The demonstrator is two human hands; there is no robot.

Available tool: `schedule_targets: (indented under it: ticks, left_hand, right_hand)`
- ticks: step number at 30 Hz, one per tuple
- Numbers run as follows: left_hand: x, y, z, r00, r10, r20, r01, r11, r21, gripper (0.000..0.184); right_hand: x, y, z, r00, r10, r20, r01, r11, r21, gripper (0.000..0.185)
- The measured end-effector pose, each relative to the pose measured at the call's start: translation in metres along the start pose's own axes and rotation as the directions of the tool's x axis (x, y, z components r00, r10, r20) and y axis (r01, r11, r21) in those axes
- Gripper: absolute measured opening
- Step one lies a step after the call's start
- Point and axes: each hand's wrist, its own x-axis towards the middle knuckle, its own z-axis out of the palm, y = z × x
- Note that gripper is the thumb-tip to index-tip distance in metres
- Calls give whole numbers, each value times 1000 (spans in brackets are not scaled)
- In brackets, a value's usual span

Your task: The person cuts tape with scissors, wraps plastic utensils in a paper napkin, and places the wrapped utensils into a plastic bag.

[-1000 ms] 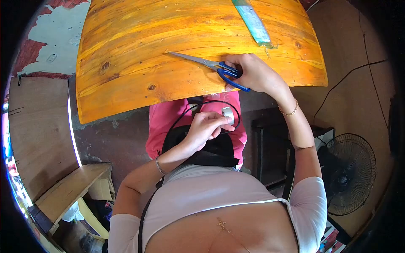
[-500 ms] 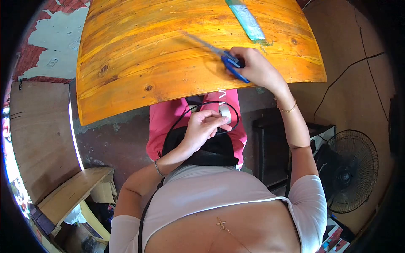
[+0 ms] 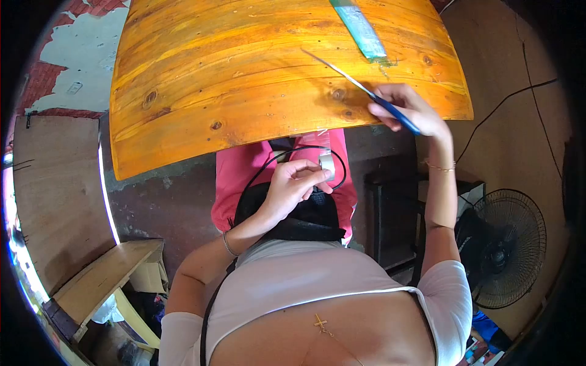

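My left hand (image 3: 297,184) is over my lap, below the table's near edge, with its fingers pinched on a small roll of clear tape (image 3: 328,163). A strip of the tape runs from the roll up to the table edge. My right hand (image 3: 410,111) grips blue-handled scissors (image 3: 345,75) above the table's near right part. Their blades look closed together and point up and left, away from the tape. Beyond the scissors, a flat teal, see-through packet (image 3: 361,32) lies on the wooden table (image 3: 201,79).
A black cord (image 3: 259,172) loops around my left hand and the tape. To the right stands a black fan (image 3: 502,250) beside a dark cabinet (image 3: 390,226). A wooden shelf (image 3: 113,274) is at lower left.
My right hand has moved right with the scissors, away from the tape strip. My left hand and the tape roll have stayed almost still.
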Motion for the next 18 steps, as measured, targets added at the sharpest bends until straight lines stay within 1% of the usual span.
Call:
schedule_targets:
  ticks: [1,4,5,7,8,11,12,15,18]
  left_hand:
    - [0,2,2,1000,-12,1,12,1000,7,15]
    - [1,0,2,1000,-16,7,15,1000,15,16]
    - [1,-2,2,1000,-12,8,12,1000,16,16]
    - [1,0,2,1000,-16,6,16,1000,20,17]
    - [1,1,3,1000,-19,8,19,1000,23,17]
    - [2,-1,3,1000,-13,0,13,1000,23,17]
    - [1,-1,3,1000,-12,0,12,1000,23,17]
    - [2,-1,2,1000,-12,2,12,1000,29,17]
    - [1,0,1,1000,-21,5,21,999,41,16]
  right_hand:
    - [-9,3,-10,990,4,140,-17,995,98,32]
    - [-36,10,-36,914,122,388,-139,990,16,34]
    - [-43,9,-38,884,155,440,-185,982,26,37]
    - [-48,9,-37,857,242,456,-210,970,-119,40]
    - [-50,9,-35,839,281,466,-256,959,-117,43]
    - [-45,16,-32,827,320,462,-284,948,-147,43]
    - [-41,20,-32,830,294,474,-263,956,-133,41]
    - [-31,19,-27,832,285,476,-265,958,-111,38]
    - [-21,14,-24,838,290,462,-255,957,-139,35]
